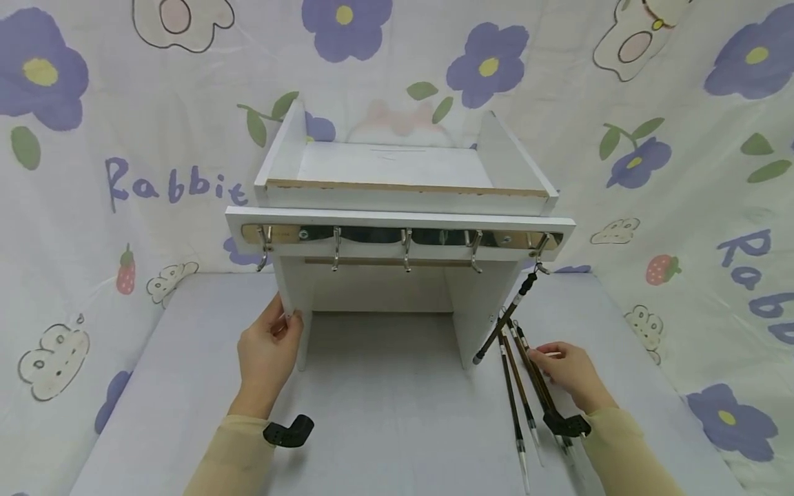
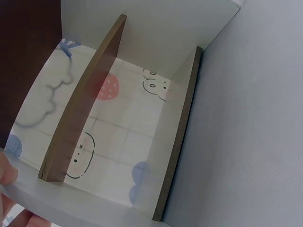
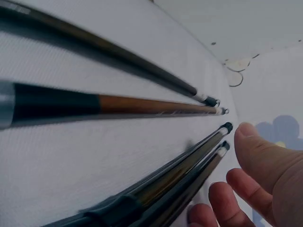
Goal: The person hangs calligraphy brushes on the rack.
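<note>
A white shelf unit [image 1: 397,201] stands on the table, with a metal hook rail [image 1: 372,235] across its front. My left hand [image 1: 269,351] pinches the front edge of its left side panel; in the left wrist view the thumb [image 2: 7,171] lies on that edge. From the rightmost hook hangs a dark slim rod [image 1: 505,318], slanting, its lower end near the right panel. Several long-handled brushes [image 1: 513,389] lie beside the unit. My right hand [image 1: 571,372] is at their upper ends; in the right wrist view its thumb [image 3: 258,153] and fingers are apart, near the brush ends [image 3: 224,147].
Behind the unit hangs a white cloth [image 1: 397,76] printed with purple flowers and rabbits. The unit has an open top tray [image 1: 397,165]. A brown-edged board [image 2: 80,104] crosses inside its lower part. A white cover [image 1: 384,413] lies over the table.
</note>
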Motion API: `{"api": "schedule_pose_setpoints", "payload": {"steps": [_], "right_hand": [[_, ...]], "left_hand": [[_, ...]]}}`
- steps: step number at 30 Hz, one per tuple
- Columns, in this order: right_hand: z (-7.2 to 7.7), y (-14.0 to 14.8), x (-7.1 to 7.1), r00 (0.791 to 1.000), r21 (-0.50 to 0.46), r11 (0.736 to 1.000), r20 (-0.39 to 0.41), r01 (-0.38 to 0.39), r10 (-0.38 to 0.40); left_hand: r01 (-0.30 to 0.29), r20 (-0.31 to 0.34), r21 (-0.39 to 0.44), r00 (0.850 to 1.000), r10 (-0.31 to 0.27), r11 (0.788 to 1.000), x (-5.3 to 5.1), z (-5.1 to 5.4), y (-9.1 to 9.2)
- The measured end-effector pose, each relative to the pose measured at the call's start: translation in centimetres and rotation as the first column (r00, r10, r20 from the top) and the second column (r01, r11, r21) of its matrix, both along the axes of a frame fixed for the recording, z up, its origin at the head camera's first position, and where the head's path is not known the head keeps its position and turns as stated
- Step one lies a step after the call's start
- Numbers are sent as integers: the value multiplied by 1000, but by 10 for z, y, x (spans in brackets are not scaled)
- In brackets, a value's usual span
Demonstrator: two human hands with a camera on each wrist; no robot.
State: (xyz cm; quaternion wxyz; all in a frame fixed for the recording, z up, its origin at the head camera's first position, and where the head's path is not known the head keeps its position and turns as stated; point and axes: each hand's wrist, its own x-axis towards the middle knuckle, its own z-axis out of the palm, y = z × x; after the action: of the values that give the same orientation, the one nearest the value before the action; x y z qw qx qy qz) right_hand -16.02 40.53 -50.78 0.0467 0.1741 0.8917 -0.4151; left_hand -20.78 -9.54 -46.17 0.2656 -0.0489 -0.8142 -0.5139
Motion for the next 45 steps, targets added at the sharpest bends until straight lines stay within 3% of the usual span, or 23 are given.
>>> {"api": "schedule_pose_setpoints", "payload": {"steps": [8,14,22,29,37,41,45], "right_hand": [[-5,5,1,999,9,999,34,-42,42],[-10,7,-4,997,14,998,58,-59,59],[-13,10,-9,995,-2,1000,101,-16,16],[-16,9,-11,996,16,1000,88,-13,12],[-16,5,-17,995,101,993,89,-54,45],[-16,6,-18,994,116,992,105,-43,30],[-14,11,-16,992,102,994,122,-46,34]], "left_hand": [[25,2,8,1000,-25,1000,-1,-3,1],[11,-13,14,1000,-11,1000,-2,-3,-2],[-6,3,-3,1000,6,1000,-2,-4,-1],[-3,10,-9,1000,3,1000,-2,-3,-2],[-20,6,-15,1000,21,1000,-1,-2,-3],[21,29,-5,999,-21,1000,-2,0,-5],[118,87,31,989,-121,992,-1,4,-10]]}}
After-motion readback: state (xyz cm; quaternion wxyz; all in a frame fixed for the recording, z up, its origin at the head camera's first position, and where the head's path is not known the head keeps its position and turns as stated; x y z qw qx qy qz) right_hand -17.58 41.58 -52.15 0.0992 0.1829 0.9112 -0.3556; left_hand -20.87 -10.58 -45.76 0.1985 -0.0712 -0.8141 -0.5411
